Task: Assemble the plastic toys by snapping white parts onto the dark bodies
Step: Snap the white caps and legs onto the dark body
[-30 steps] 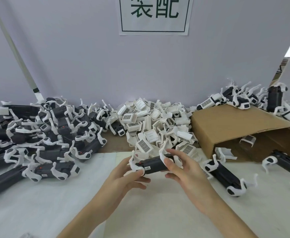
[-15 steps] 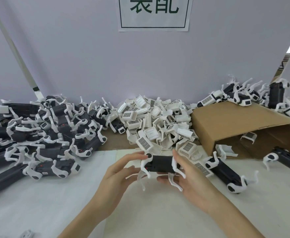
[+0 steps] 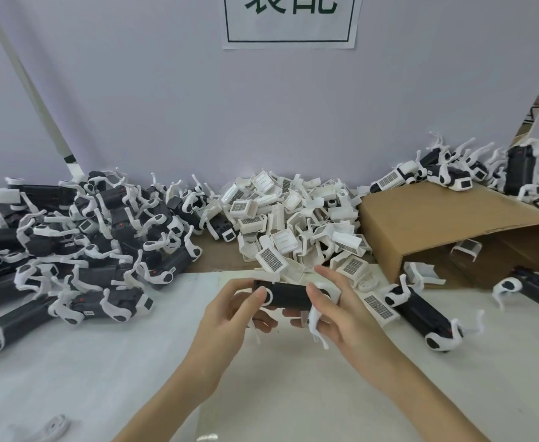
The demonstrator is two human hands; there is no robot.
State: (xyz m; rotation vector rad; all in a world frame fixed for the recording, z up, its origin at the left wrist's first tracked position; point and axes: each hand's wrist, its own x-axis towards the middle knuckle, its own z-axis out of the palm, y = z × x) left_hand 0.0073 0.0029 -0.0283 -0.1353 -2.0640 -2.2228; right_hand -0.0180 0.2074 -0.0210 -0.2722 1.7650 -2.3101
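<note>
A dark toy body [image 3: 288,295] with white legs is held above the white table cover between both hands. My left hand [image 3: 229,317] grips its left end, thumb on the white round joint. At the other end, my right hand [image 3: 341,314] grips the body, with a white leg hanging down between its fingers. Just behind the hands lies a heap of loose white parts [image 3: 293,224] with grille faces. A pile of dark bodies with white legs [image 3: 79,237] fills the left side.
A tipped cardboard box [image 3: 437,224] stands at the right with several toys on top. One dark toy [image 3: 421,311] lies right of my hands, another [image 3: 536,288] near the box opening. A loose white piece [image 3: 52,427] lies at the front left.
The held toy has been turned in my hands and lowered a little. My left thumb now presses on the white joint, and the legs point downward.
</note>
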